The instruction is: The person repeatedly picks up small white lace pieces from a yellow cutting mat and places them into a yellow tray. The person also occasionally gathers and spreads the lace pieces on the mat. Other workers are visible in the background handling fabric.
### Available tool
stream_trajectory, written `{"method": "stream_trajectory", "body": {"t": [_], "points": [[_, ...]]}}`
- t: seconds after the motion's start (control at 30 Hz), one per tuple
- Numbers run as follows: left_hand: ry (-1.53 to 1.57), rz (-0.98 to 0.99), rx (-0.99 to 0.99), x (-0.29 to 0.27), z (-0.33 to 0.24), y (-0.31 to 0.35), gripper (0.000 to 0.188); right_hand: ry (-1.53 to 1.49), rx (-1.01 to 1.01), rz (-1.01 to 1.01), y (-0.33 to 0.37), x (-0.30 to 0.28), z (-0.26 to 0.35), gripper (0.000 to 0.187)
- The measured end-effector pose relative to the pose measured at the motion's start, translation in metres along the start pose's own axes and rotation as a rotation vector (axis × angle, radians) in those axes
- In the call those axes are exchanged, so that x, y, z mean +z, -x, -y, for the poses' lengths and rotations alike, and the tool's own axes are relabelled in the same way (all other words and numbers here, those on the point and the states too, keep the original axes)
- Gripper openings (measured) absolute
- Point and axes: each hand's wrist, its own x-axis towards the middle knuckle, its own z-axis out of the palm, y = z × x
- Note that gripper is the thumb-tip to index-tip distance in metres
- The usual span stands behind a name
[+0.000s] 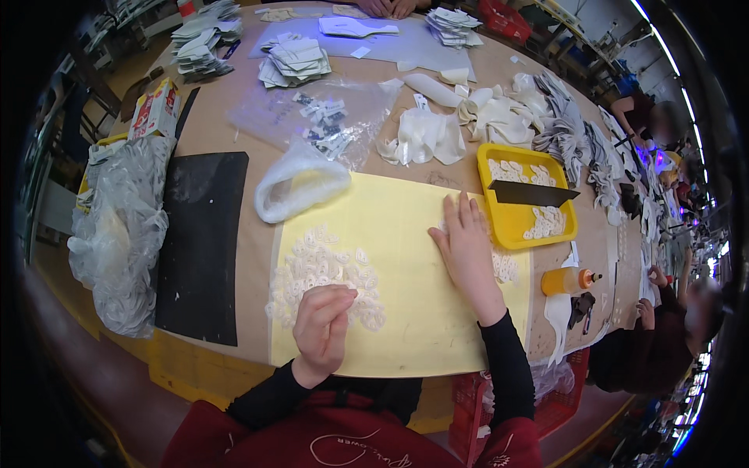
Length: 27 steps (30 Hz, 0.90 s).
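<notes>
A loose pile of small whitish oval pieces [312, 261] is spread over the left half of a pale yellow sheet [406, 312]. At the near edge of that pile, my left hand [321, 327] is closed with its fingertips together; whatever may be in them is too small to make out. My right hand [468, 253] lies flat with fingers stretched on the sheet's right side, partly covering more small pieces [505, 267]. Just beyond it sits a yellow tray [511, 238], split by a dark divider [530, 193], with similar pieces on both sides.
A clear plastic bag [300, 187] rests at the sheet's far left corner, with a black mat [201, 249] farther left. White fabric pieces [425, 134] and stacks of cut pieces [295, 61] lie beyond. An orange bottle [568, 281] lies right. Another person's hands [390, 6] show opposite.
</notes>
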Motion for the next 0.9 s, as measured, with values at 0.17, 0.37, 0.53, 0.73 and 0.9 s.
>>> {"method": "stream_trajectory", "body": {"t": [0.17,0.37,0.53,0.73,0.9], "points": [[-0.362,0.458,0.099,0.004,-0.007,-0.008,0.029,0.058,-0.063,0.057,0.025,0.007,0.010,0.051],[-0.698,0.721,0.109,0.022,-0.003,0.010,0.031,-0.040,-0.157,0.114,0.065,-0.019,0.009,0.045],[-0.747,0.627,-0.008,0.012,0.005,0.002,0.030,-0.117,-0.059,0.097,0.093,-0.037,0.003,0.048],[-0.802,0.553,-0.067,0.006,0.008,-0.006,0.032,-0.134,-0.030,0.080,0.094,-0.033,0.013,0.050],[-0.645,0.536,-0.107,0.019,-0.006,-0.012,0.041,-0.178,-0.131,0.081,0.089,-0.021,0.025,0.046]]}}
